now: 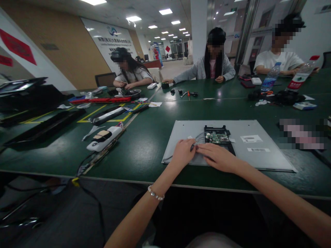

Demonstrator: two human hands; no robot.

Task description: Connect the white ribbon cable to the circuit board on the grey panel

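Observation:
A flat grey panel (188,129) lies on the green table. On its upper middle sits a black frame with a green circuit board (218,137), and grey cables (200,136) run from the board's left side. My left hand (184,151) is closed at the panel's left part, its fingers round a dark piece of cable. Beside it, my right hand (217,156) reaches in from the right, fingertips pressed together near the left fingertips, just below the board. What the right fingertips pinch is too small to make out. Two white labels (251,138) are on the panel's right side.
A white power strip (106,137) with cables lies to the left, beyond it long black parts (46,127). Small tools (188,94) lie at the centre back. Bottles (270,77) stand at the back right. Three people sit across the green table (139,137).

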